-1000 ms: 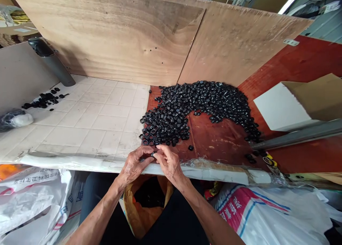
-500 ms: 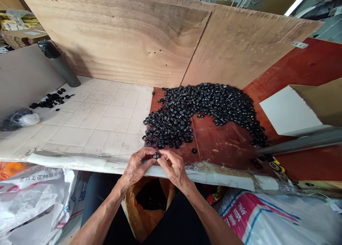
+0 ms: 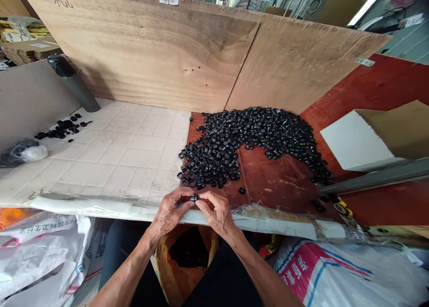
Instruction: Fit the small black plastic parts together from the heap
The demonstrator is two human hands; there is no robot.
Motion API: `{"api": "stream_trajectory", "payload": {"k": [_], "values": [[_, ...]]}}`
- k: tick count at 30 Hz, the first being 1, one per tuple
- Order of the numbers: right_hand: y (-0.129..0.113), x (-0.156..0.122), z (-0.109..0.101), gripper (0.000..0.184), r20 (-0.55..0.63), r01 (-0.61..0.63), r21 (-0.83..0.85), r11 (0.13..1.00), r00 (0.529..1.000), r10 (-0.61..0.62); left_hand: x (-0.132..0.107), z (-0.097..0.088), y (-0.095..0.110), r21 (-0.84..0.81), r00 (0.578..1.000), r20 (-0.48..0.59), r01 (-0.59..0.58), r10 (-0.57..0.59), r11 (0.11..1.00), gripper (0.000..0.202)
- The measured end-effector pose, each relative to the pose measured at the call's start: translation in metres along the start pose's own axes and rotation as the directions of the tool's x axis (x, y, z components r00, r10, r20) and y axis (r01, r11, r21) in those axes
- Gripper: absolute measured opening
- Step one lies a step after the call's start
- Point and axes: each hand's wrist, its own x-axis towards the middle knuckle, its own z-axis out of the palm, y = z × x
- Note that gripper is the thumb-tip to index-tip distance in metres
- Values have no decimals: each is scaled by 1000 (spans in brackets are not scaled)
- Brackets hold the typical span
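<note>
My left hand [image 3: 169,211] and my right hand [image 3: 216,211] meet at the table's front edge, fingertips pinched together on one small black ring [image 3: 193,197]. Just beyond them a large heap of the same small black rings [image 3: 248,139] curves across the red-brown board. One loose ring [image 3: 241,190] lies to the right of my hands. Below the table edge, between my forearms, an orange bag [image 3: 177,267] stands open with dark pieces inside.
A white tiled panel [image 3: 110,155] covers the table's left half, with a small cluster of black parts [image 3: 62,127] and a grey cylinder [image 3: 72,81] at its back left. Plywood boards [image 3: 161,52] wall the back. A cardboard box [image 3: 378,135] and grey bar [image 3: 372,179] sit right. Woven sacks [image 3: 335,271] lie below.
My hands stay together at the front edge, still working a small black ring between the fingertips. The view has shifted slightly; the heap has not changed.
</note>
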Motion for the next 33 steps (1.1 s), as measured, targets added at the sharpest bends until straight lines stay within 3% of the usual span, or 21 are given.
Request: {"api": "stream_trajectory", "payload": {"k": [6,10,15,19,24,26,28,30,32,33], "values": [[-10,-3,6,13,-42,-40,81,996,998,43,-3,-1,4,0,999,32,13,-13,1000,18],[-19,-11,6,16,-46,-200,136,970,977,208,-15,8,12,33,1000,-9,7,-6,999,16],[-23,-20,-3,14,-35,-29,52,998,999,30,-28,23,18,-168,984,-46,160,-170,973,22],[-21,-24,-6,17,-2,-181,60,982,983,181,-34,26,19,-10,993,-77,86,-87,996,18],[-21,-30,-8,13,6,-1,62,998,1000,1,-39,33,18,-175,972,-92,196,-214,965,26],[-21,-31,-4,13,-27,-105,109,989,994,108,-41,35,17,-28,983,-129,129,-132,991,23],[-22,-33,3,20,3,-352,270,896,931,365,-42,36,13,200,992,-114,-38,62,979,19],[-24,-34,8,32,138,-562,453,692,811,569,-44,34,9,363,963,-27,-240,267,900,24],[-28,-35,10,41,256,-654,546,523,725,640,-46,30,7,435,913,67,-389,402,812,30],[-30,-36,8,43,285,-676,558,481,700,654,-47,27,8,450,896,112,-431,429,782,33]]}}
